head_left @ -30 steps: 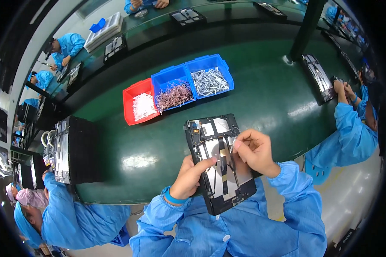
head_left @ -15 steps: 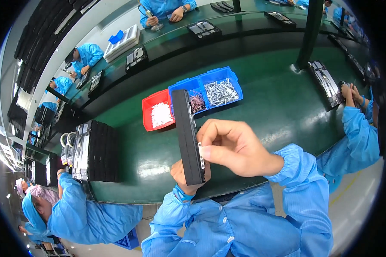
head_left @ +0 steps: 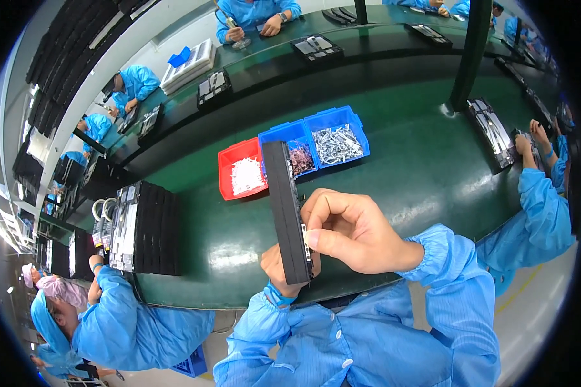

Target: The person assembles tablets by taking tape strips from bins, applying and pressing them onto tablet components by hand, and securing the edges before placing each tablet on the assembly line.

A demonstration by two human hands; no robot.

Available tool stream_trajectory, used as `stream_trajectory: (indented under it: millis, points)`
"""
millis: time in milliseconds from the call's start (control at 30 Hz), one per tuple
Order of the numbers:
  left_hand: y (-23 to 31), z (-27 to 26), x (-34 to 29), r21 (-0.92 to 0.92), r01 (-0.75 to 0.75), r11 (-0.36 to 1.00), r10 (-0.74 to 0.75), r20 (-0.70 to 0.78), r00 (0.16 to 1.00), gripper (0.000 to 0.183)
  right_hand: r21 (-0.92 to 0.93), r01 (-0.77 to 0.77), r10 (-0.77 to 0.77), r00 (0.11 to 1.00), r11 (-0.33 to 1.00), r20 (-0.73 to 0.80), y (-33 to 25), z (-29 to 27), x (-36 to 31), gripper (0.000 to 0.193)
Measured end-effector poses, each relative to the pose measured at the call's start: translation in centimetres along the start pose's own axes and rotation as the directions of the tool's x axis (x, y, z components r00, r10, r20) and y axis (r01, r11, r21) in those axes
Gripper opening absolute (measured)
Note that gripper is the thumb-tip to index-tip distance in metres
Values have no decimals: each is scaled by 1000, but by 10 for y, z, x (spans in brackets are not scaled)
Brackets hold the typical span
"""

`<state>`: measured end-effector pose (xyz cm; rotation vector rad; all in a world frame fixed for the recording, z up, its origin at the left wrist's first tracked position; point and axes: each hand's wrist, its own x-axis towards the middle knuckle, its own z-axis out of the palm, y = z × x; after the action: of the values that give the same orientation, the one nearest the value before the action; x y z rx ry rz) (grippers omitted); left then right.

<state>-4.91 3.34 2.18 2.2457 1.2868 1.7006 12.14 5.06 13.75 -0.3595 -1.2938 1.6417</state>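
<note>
My left hand (head_left: 275,269) holds a black foam-covered tray-like part (head_left: 282,213) on edge above the green table, most of its fingers hidden behind it. On the right side of that part, my right hand (head_left: 352,232) pinches with thumb and forefinger at a small silver-white piece (head_left: 306,236) against its edge. Beyond the part stand a red bin (head_left: 224,182) of small white pieces, a blue bin (head_left: 312,146) of reddish-brown pieces, partly covered by the part, and another blue bin (head_left: 363,140) of silver pieces.
A stack of black parts (head_left: 155,226) stands at the left of the green table (head_left: 426,161). Another assembly (head_left: 492,132) lies at the right beside a co-worker's hands (head_left: 529,142). A dark conveyor (head_left: 252,87) carries more parts behind a green post (head_left: 469,58). A co-worker's sleeve (head_left: 129,316) is at left.
The bins and table sit slightly lower and further right in view. My hands keep nearly the same hold on the part. The co-worker at right has raised a hand.
</note>
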Motion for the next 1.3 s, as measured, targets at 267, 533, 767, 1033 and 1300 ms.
stream_trajectory:
  millis: [267, 533, 767, 1033, 1300]
  points:
    - [8, -3, -1, -7, 154, 988, -154, 73, 985, 11, -21, 7, -6, 1000, 1000, 22, -1, -2, 0, 8]
    - [10, -2, 8, -54, 26, 998, -25, 5, 1000, 14, -1, -18, 18, 999, 1000, 35, 0, -4, -1, 11]
    - [15, -3, 10, -2, -8, 1000, 8, -11, 1000, 16, -31, -31, 32, 999, 999, 33, -4, -4, 0, 13]
    - [19, -5, 14, 107, -96, 990, 95, 14, 995, 22, 3, -98, 98, 995, 995, -32, -6, -1, -3, 8]
    - [16, -1, 11, 179, -93, 979, 99, -28, 995, 22, 22, -159, 160, 985, 987, -62, -5, -5, 0, 4]
